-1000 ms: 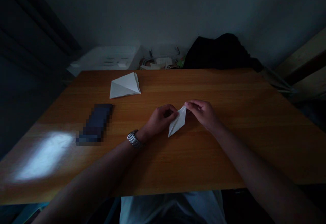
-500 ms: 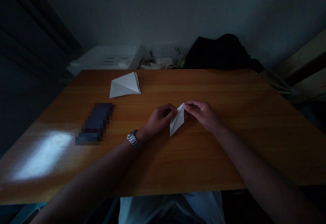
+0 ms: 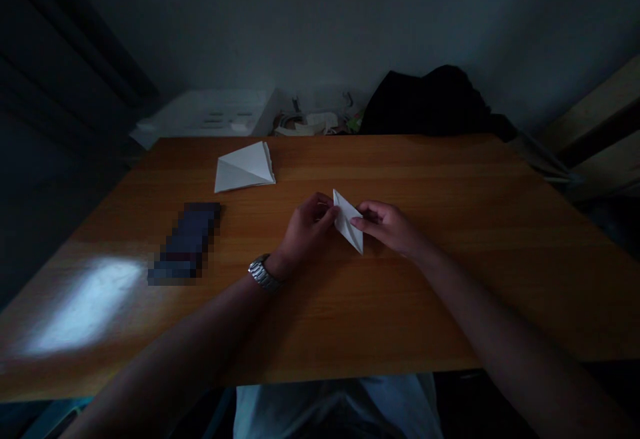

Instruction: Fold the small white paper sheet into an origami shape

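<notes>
A small piece of folded white paper (image 3: 349, 223), shaped like a narrow diamond, is held between my two hands above the middle of the table. My left hand (image 3: 311, 224), with a metal watch (image 3: 264, 272) on its wrist, pinches the paper's left edge between thumb and fingers. On the other side, my right hand (image 3: 387, 226) grips it with the thumb on top and the fingers behind, partly hidden. One tip of the paper points up and away, the other down toward me.
On the wooden table (image 3: 430, 306), more folded white paper (image 3: 245, 167) lies at the back left. A blurred-out dark flat object (image 3: 186, 242) is nearer on the left. Behind the table are a white bin (image 3: 210, 112), assorted clutter and a black cloth (image 3: 435, 102).
The folded paper has turned, so its upper tip now leans left instead of right. My right hand has shifted its grip onto the paper's right side; my left hand has moved slightly left.
</notes>
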Motion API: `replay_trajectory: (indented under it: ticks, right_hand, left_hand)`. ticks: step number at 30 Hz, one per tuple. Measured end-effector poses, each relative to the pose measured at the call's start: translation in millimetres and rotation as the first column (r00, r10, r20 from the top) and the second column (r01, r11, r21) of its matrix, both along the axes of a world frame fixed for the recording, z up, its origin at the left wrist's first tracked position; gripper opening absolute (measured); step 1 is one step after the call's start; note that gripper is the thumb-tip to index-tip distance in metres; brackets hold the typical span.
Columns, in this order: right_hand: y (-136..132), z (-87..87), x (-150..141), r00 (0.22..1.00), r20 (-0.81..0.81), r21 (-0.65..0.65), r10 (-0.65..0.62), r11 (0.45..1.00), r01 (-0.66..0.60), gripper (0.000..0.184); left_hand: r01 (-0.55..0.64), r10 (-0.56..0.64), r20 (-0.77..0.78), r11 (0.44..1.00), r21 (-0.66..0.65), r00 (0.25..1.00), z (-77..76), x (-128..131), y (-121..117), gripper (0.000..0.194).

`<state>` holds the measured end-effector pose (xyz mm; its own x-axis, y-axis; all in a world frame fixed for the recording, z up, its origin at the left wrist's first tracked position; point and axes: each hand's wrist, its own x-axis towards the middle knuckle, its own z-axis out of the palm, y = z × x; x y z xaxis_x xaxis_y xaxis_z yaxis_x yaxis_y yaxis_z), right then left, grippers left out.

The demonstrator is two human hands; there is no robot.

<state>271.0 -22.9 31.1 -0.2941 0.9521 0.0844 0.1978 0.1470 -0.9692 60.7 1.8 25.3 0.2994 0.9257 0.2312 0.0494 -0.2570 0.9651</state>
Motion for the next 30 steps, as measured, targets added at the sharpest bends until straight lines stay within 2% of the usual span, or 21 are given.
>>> replay_trajectory:
  ticks: [3, 7, 13, 22, 30]
  right_hand:
    - [0.2, -0.8, -0.1, 0.999, -0.018, 0.004, -0.042, 0.999, 0.043, 0.025]
    - [0.1, 0.4, -0.1, 0.999, -0.029, -0.009, -0.021, 1.0, 0.021, 0.024]
    - [-2.2, 0.6, -3.4, 0.998, 0.008, -0.015, -0.069, 0.998, 0.069, 0.028]
    - [-7.1, -2.6, -7.7, 0.996, -0.054, -0.11, -0.066, 0.992, 0.06, 0.037]
    - [-5.9, -3.5, -7.1, 0.997, -0.029, -0.111, -0.066, 0.992, 0.062, 0.036]
  left_hand:
    - [0.014, -0.014, 0.023, 1.0, 0.02, 1.0, 2.0, 0.8, -1.1, 0.018]
    - [0.052, -0.052, 0.082, 0.999, 0.005, 0.995, 5.7, 0.9, -2.4, 0.016]
    - [0.028, -0.027, 0.097, 1.0, -0.011, 0.995, 7.8, -0.4, -2.4, 0.02]
    - [0.079, -0.058, 0.166, 0.989, -0.122, 0.984, 10.0, 0.1, -6.1, 0.021]
    - [0.052, -0.014, 0.2, 0.981, -0.188, 0.98, 5.0, -1.1, -2.4, 0.023]
